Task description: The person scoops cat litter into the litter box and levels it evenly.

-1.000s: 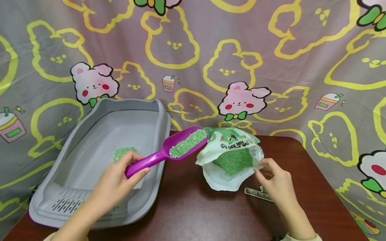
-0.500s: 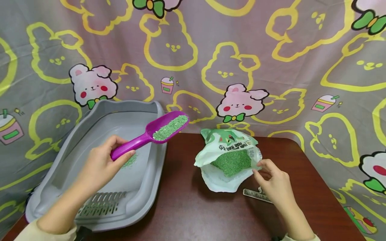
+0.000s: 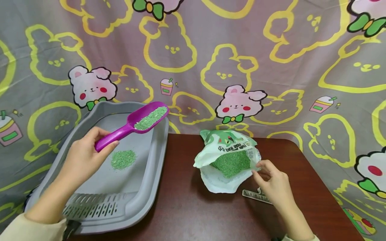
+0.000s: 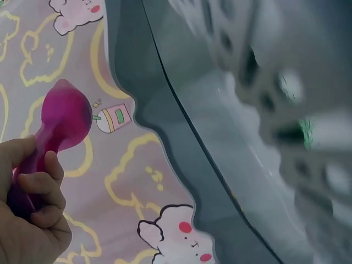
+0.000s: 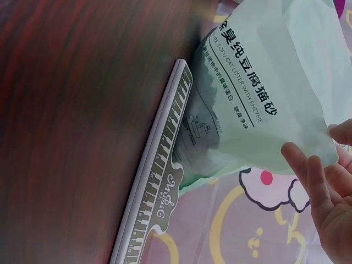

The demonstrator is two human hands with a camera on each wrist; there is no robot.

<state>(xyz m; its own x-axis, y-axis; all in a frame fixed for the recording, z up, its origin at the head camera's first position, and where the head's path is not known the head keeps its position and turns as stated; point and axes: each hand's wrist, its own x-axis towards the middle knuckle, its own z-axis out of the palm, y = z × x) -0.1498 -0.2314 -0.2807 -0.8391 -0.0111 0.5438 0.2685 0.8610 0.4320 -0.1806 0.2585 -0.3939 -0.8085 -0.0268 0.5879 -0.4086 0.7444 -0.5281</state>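
My left hand [image 3: 85, 157] grips the handle of a purple scoop [image 3: 116, 136], raised above the grey litter tray [image 3: 164, 150]. Green cat litter pellets [image 3: 152, 117] lie in the scoop's bowl. On the tray floor there is a small heap of green litter [image 3: 123, 159]. An opened pale green bag of tofu cat litter [image 3: 221, 184] stands on the table, its mouth facing me and green pellets showing inside. My right hand [image 3: 275, 184] pinches the right edge of the bag's mouth between thumb and finger; the other fingers [image 5: 316, 179] stay loose beside it.
A music-themed ruler-like strip with piano keys [image 5: 159, 165] lies on the brown table [image 3: 193, 214] by the bag, partly behind my right hand. The slotted step [image 3: 93, 206] fills the tray's near end. A cartoon-print curtain [image 3: 187, 40] hangs behind everything.
My left hand has carried the loaded scoop leftward and up, from beside the bag to over the tray. My right hand has stayed at the bag's edge.
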